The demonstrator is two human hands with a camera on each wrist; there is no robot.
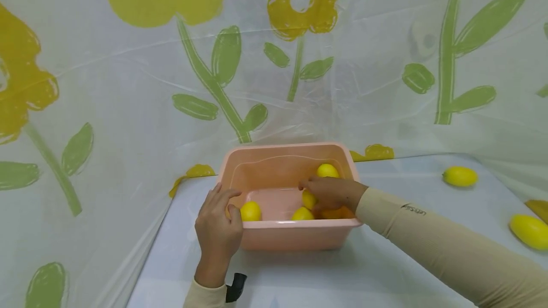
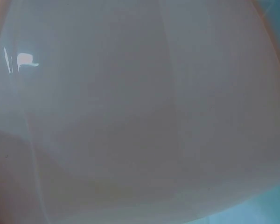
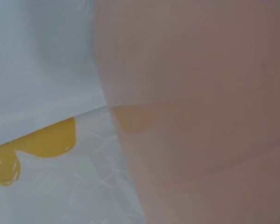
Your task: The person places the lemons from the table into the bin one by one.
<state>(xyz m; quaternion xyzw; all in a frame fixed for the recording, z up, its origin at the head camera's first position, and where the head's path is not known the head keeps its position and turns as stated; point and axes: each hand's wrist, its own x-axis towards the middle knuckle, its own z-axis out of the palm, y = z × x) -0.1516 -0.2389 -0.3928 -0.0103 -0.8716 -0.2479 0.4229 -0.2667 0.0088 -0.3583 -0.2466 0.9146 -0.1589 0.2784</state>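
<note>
A pink plastic basin (image 1: 295,235) stands on the table in the head view. At its left rim is my left hand (image 1: 218,225), fingers bent over the edge and thumb near the front corner. My right hand (image 1: 334,193) reaches down inside the right half, its fingers around a lemon (image 1: 308,199) that they partly cover. Another lemon (image 1: 327,170) lies behind that hand, and one more (image 1: 302,214) in front of it. By the left thumb sits a lemon (image 1: 251,211). The left wrist view is filled by the basin wall (image 2: 130,102); the right wrist view shows its outer side (image 3: 200,93).
Two lemons lie outside the basin on the right: one at the back (image 1: 460,176), one closer to the right edge (image 1: 530,232). A flower-printed sheet (image 1: 342,99) hangs behind the pale table (image 1: 295,279). My right sleeve crosses the table's right side.
</note>
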